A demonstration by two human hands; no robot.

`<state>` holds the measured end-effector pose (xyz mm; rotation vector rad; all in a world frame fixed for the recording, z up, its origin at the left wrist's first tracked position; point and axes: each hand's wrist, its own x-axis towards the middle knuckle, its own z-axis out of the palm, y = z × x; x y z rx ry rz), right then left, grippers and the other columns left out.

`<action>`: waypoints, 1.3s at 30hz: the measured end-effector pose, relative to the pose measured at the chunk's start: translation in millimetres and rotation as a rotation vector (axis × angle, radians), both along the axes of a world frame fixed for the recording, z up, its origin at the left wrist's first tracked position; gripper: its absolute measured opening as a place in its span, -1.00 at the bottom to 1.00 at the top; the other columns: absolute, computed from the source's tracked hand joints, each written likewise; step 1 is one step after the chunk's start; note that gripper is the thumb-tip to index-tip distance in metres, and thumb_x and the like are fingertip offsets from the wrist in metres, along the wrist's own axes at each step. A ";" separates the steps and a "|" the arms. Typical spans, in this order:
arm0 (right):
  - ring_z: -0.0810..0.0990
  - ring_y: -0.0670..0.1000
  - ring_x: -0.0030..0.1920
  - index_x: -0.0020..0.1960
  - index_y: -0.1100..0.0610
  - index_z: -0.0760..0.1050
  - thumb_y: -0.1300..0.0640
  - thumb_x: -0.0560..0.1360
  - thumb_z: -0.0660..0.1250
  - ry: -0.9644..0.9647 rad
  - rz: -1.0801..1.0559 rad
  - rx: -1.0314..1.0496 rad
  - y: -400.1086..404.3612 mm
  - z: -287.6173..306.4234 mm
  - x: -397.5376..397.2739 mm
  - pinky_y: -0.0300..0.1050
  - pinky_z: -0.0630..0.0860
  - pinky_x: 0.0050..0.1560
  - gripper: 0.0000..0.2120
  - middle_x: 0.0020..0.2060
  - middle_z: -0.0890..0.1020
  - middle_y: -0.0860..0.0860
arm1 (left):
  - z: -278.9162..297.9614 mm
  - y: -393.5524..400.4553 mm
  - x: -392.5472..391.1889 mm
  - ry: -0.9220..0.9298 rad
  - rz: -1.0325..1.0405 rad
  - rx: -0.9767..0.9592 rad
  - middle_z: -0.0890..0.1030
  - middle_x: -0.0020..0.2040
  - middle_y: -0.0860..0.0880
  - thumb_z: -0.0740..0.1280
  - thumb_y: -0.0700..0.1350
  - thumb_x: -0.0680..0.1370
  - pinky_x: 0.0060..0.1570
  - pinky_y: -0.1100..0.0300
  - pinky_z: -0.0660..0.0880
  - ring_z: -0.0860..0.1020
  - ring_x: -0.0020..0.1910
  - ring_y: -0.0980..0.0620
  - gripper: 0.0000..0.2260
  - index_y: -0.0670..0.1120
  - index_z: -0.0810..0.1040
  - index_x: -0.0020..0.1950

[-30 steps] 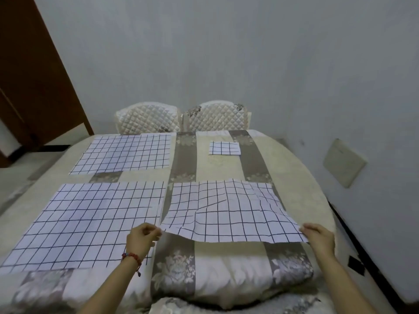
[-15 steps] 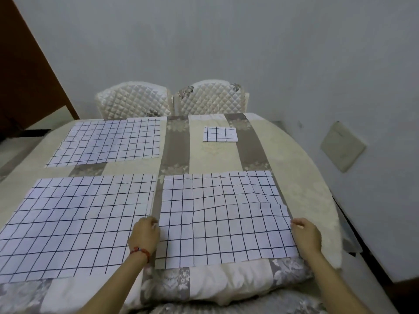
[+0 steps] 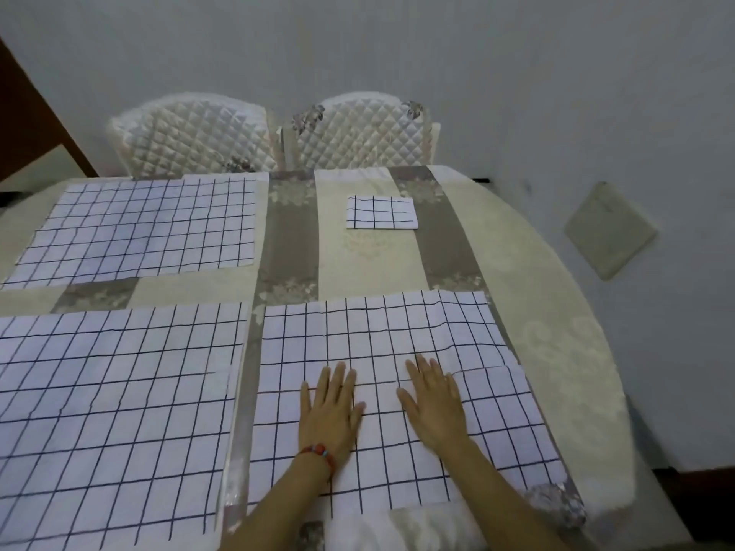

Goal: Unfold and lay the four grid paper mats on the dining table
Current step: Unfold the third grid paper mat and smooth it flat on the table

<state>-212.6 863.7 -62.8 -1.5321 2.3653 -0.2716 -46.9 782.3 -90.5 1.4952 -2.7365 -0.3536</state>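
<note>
While both hands lie flat with fingers stretched out and holding nothing, the left hand [image 3: 332,415] and the right hand [image 3: 435,407] press side by side on the middle of the near right mat [image 3: 497,415], palms down and a short gap between them. A red bead bracelet [image 3: 318,460] circles the left wrist. That mat is unfolded and lies at the near right part of the surface [image 3: 557,312], its sheet creased along fold lines and its right side slightly rumpled, with its near edge close to the near edge of the surface. Just beside it to the left, apart by a narrow strip of cloth, the near left mat [image 3: 111,423] lies unfolded and flat, running out of view at the left. Beyond that one, toward the far left corner, the far left mat [image 3: 139,228] is also spread open. Toward the far right of the surface, well apart from the hands, the folded mat [image 3: 381,212] sits as a small square packet, not yet opened. A cream and grey patterned cloth covers the surface, whose right edge curves round. Two quilted white chairs [image 3: 278,137] stand side by side at the far edge, against a pale wall [image 3: 397,41], and a square plate [image 3: 608,230] is set in the wall to the right.
</note>
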 end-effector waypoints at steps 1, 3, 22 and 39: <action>-0.19 -0.01 0.52 0.50 -0.03 -0.11 -0.41 0.24 -0.60 0.004 -0.008 0.015 2.2 -5.7 -4.0 -0.04 -0.29 0.44 -0.05 0.53 -0.08 -0.04 | -5.7 -0.8 3.8 -0.016 0.015 -0.011 0.29 0.42 0.04 -0.19 0.21 0.57 0.41 -0.03 -0.15 -0.06 0.53 0.05 -0.47 0.02 0.28 0.40; -0.25 -0.04 0.49 0.50 -0.06 -0.15 -0.43 0.26 -0.58 0.010 -0.033 0.012 6.4 -13.0 -11.9 -0.03 -0.30 0.45 -0.08 0.52 -0.12 -0.05 | -10.7 -1.0 7.2 -0.015 0.052 -0.033 0.25 0.43 0.05 -0.18 0.24 0.55 0.41 -0.02 -0.20 -0.29 0.51 0.07 -0.45 0.01 0.24 0.42; -0.04 0.09 0.52 0.50 0.08 0.04 -0.19 0.55 -0.13 0.126 -0.437 -0.012 9.0 -16.5 -84.8 0.18 -0.11 0.50 -0.41 0.52 0.04 0.09 | -12.1 2.0 4.8 -0.018 0.102 -0.093 0.27 0.47 -0.04 -0.19 0.25 0.54 0.41 -0.06 -0.17 -0.33 0.50 0.03 -0.43 0.03 0.11 0.47; 0.02 0.01 0.49 0.48 0.05 0.11 -0.29 0.47 -0.40 0.137 -0.330 -0.049 56.5 -28.5 -48.0 0.04 -0.09 0.47 -0.26 0.48 0.10 -0.01 | 27.9 -4.1 -99.1 0.058 -0.232 -0.007 0.27 0.48 -0.12 -0.02 0.18 0.50 0.40 -0.22 0.17 0.02 0.50 -0.16 -0.46 -0.02 0.26 0.43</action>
